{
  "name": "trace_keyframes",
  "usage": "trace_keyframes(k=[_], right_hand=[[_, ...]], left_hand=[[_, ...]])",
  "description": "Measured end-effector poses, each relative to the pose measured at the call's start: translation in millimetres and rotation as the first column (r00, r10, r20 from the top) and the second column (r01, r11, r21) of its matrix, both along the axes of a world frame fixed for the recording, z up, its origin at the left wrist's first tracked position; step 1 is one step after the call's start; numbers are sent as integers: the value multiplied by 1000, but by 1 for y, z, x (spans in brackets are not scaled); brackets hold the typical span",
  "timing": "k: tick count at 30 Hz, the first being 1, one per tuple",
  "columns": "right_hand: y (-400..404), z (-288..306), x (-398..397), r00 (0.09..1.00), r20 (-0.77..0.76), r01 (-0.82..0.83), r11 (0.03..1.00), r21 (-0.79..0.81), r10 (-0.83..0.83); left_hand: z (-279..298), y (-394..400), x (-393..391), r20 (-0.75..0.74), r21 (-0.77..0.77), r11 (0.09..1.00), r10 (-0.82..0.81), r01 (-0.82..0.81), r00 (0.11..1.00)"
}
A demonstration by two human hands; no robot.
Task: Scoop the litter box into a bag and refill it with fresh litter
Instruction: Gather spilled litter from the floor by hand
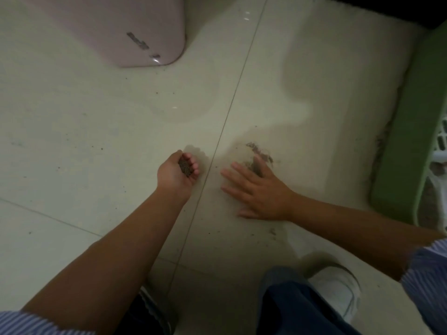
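Note:
My left hand [175, 171] is cupped palm-up over the tiled floor and holds a small heap of dark litter grains [185, 168]. To its right, my right hand [260, 189] lies flat on the floor with fingers spread. Its fingertips touch a smear of spilled litter [260, 153]. The green litter box [408, 131] stands at the right edge, with grains along its base. A white slotted part [441, 139] shows inside it.
A pink rounded container [135, 30] stands at the top left. Loose grains dot the pale floor tiles [96, 117]. My white shoe [335, 288] and dark trouser leg are at the bottom right.

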State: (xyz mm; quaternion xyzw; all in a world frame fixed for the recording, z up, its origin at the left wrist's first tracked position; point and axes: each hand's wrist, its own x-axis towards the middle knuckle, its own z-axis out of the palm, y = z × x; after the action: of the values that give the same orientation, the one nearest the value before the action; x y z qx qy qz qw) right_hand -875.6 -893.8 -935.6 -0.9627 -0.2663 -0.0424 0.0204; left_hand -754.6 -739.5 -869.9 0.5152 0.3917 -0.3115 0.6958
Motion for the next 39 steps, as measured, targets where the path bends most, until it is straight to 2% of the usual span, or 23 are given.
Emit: trace_keyframes(k=[1,4,6,8,10,12,13,17,18,20,22,23,27,31,34,36,38,39], right_hand=[[-3,-2,0,1000,-19,-10,1000,-13,9],[-18,2,28,988,-19,150,988,-40,-151],[-19,12,42,981,7,194,980,-33,-194],[-8,14,34,994,30,100,995,22,-101],[3,16,14,993,15,-115,993,37,115],[0,12,3,965,-17,-263,964,-36,263],[-5,8,5,965,-15,-262,963,-70,262],[-17,3,30,998,42,39,997,-73,-36],[-9,5,32,997,58,59,997,-55,-56],[15,9,25,994,95,-48,998,-29,51],[41,11,13,987,19,-157,983,-92,159],[50,11,9,987,-45,-157,979,-130,152],[45,11,8,979,-195,39,991,-124,-63],[8,17,4,954,-145,239,957,-163,-263],[-16,23,7,972,-74,221,974,-59,-225],[-24,31,23,972,-140,202,973,107,-187],[-32,33,43,948,-235,276,923,267,-215],[-35,33,50,937,-277,295,908,298,-213]], left_hand=[[0,1,0,-1,3,1000,1,-1,1000],[1,3,5,10,7,999,52,-52,999],[2,6,12,22,6,994,105,-105,994],[4,10,19,31,1,992,127,-127,991],[5,12,24,36,-3,991,131,-131,991],[6,12,25,37,-4,993,121,-121,992],[7,12,25,35,-5,993,117,-117,992],[4,10,18,20,0,993,121,-121,992],[4,12,17,17,10,992,126,-127,992],[3,17,16,17,28,990,139,-140,990],[4,22,18,25,45,988,146,-147,989],[5,24,20,30,53,987,147,-149,989],[6,20,21,36,64,988,140,-142,990],[5,4,9,8,25,994,103,-103,995],[1,-6,-1,-27,-8,999,46,-47,999],[1,-11,-4,-51,-21,999,24,-25,998],[1,-16,-6,-68,-16,1000,18,-19,997],[2,-18,-6,-71,-7,1000,14,-15,997]])
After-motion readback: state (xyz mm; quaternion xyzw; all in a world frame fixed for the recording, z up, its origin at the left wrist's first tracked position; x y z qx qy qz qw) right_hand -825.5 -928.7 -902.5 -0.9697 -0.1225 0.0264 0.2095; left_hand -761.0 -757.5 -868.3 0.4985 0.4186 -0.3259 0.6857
